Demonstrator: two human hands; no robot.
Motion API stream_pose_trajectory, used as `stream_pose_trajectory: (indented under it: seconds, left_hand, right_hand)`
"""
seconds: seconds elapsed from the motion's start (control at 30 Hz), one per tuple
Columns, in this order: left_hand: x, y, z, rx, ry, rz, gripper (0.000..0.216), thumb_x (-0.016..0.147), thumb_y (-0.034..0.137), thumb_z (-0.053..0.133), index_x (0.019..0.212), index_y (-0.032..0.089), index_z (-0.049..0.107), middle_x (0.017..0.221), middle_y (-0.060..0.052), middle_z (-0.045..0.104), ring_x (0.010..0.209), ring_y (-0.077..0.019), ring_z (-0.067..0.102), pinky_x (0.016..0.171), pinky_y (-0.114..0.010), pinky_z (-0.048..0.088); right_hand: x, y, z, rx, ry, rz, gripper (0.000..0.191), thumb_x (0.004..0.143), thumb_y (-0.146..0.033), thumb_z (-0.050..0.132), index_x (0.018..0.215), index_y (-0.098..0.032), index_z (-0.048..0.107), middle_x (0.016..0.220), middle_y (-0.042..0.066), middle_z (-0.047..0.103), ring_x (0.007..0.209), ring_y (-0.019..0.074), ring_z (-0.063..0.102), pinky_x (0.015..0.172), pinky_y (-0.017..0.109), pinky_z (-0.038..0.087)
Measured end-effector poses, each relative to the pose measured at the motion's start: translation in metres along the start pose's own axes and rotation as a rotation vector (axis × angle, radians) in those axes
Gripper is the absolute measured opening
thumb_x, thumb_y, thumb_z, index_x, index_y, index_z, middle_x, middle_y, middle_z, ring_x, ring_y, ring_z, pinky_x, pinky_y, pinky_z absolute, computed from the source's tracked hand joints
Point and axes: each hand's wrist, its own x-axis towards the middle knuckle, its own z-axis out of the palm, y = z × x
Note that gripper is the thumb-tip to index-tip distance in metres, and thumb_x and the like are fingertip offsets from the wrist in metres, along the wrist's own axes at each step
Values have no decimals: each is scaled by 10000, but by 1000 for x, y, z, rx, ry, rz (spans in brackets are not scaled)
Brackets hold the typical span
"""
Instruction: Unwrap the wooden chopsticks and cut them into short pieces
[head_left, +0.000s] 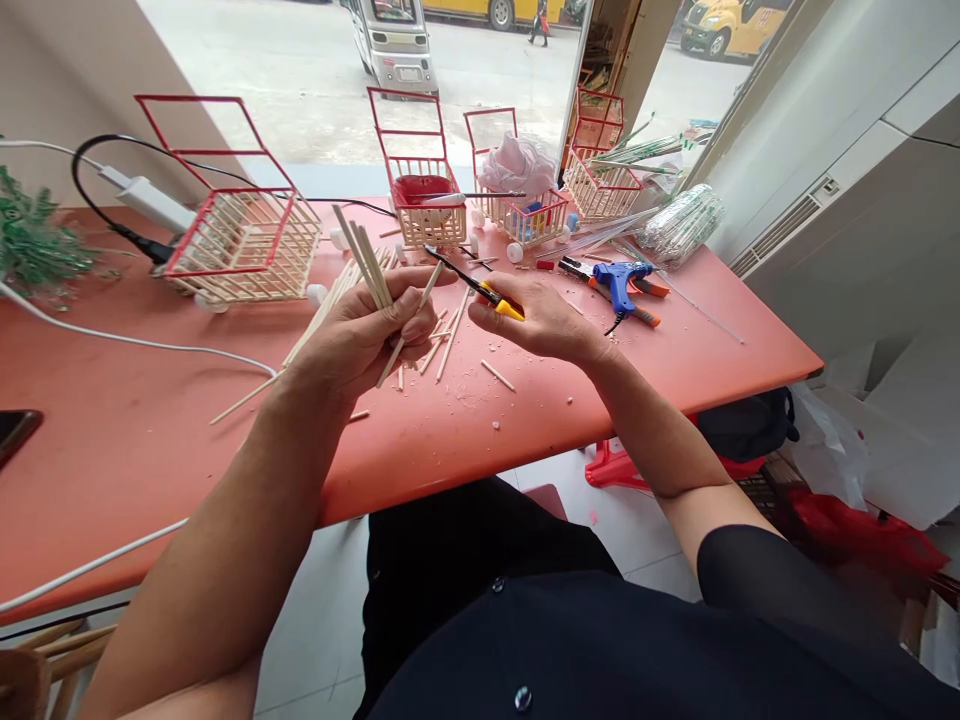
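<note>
My left hand (375, 325) is closed around a bundle of thin wooden sticks (361, 258) that fan upward, with one stick (409, 330) pinched between thumb and finger and pointing up to the right. My right hand (541, 320) grips a pair of small cutters with yellow handles (491, 297); their black jaws reach left toward the tip of that single stick. Both hands hover just above the orange table (135, 420). Cut stick pieces (497, 375) lie below them on the table.
Several small stick-and-red-wire baskets stand along the back: a large one (244, 245) at the left, others (427, 210) in the middle and right. A blue glue gun (622, 282) and pliers lie to the right. Cables and a charger (146, 200) cross the left side. A phone (15, 430) sits at the left edge.
</note>
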Motion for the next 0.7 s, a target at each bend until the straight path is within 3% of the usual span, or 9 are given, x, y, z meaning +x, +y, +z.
stream_pose_trajectory:
  seconds: [0.23, 0.5, 0.7]
  left_hand:
    - [1, 1, -4, 17, -60, 0, 305, 946, 398, 908, 1167, 195, 849, 618, 37, 511, 538, -98, 400, 473, -192, 427]
    - [-1, 2, 2, 51, -40, 4, 274, 925, 449, 914, 1094, 240, 860, 614, 42, 418, 547, -104, 338, 462, -213, 349]
    - [0, 1, 0, 31, -61, 20, 207, 958, 409, 879, 1115, 276, 869, 615, 40, 390, 549, -109, 328, 472, -216, 338]
  right_hand:
    - [0, 0, 0, 17, -17, -10, 641, 1018, -834, 535, 835, -222, 474, 800, -20, 455, 772, 157, 422, 733, 328, 303]
    - [-2, -1, 1, 7, 26, -28, 685, 997, -885, 505, 812, -229, 440, 775, -32, 406, 750, 147, 376, 716, 344, 265]
    - [-1, 0, 1, -58, 76, -95, 593, 1027, -795, 525, 845, -238, 431, 807, -15, 471, 769, 159, 389, 738, 342, 279]
